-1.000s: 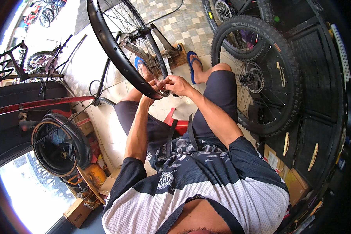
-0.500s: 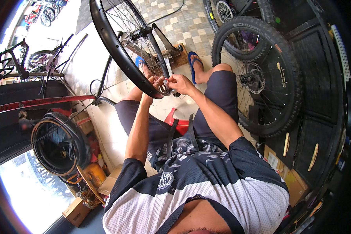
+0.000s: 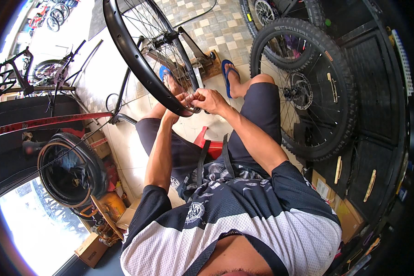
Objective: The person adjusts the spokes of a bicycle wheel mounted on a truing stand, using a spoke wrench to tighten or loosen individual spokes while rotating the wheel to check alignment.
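Observation:
A bare black bicycle rim (image 3: 132, 59) laced with thin spokes stands upright in front of me, its hub (image 3: 162, 40) held in a metal wheel stand (image 3: 192, 45). Both my hands meet at the near end of the rim. My left hand (image 3: 181, 99) is closed at the spokes, partly behind the right one. My right hand (image 3: 209, 101) has its fingers pinched together beside it, knuckles up. Whatever lies between the fingers is hidden or too small to name.
The stand has a wooden base (image 3: 212, 68) near my sandalled feet. A red stool (image 3: 210, 148) shows between my legs. On the right, a knobbly-tyred wheel (image 3: 348, 101) leans by black cabinets (image 3: 365, 60). Tyres (image 3: 94, 161) and cardboard boxes (image 3: 91, 249) are at left; bicycle frames (image 3: 62, 76) stand farther off.
My right hand has shifted slightly left, closer over my left hand. A small reddish thing seen between the fingers before is hidden now. The rim has turned a little.

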Available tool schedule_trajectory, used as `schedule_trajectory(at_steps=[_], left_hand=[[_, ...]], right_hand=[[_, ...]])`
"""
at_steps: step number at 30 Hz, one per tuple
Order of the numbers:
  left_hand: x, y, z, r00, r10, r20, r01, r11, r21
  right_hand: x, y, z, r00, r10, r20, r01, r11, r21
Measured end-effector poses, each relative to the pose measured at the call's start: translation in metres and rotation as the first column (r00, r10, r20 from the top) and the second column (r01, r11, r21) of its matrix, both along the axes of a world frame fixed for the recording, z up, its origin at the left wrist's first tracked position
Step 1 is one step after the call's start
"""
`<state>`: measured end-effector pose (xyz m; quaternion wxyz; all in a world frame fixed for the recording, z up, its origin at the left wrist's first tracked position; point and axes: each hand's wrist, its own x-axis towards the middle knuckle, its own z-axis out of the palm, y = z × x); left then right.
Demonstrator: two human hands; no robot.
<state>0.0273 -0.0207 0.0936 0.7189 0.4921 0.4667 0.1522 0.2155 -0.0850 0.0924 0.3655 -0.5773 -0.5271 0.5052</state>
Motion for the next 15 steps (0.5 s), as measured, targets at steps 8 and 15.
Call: schedule_trajectory(at_steps=[8,15], left_hand=[[0.006,-0.003,-0.002,0.995,0.097,0.005,-0.097,0.995,-0.009],[0.021,-0.015,-0.005,0.969,0.235,0.081,-0.244,0.961,0.128]], right_hand=[[0.002,0.003,-0.017,0.964,0.061,-0.260,-0.069,0.997,-0.020],[0.001,0.007,-0.045,0.906,0.039,-0.421,-0.098,0.988,-0.120]])
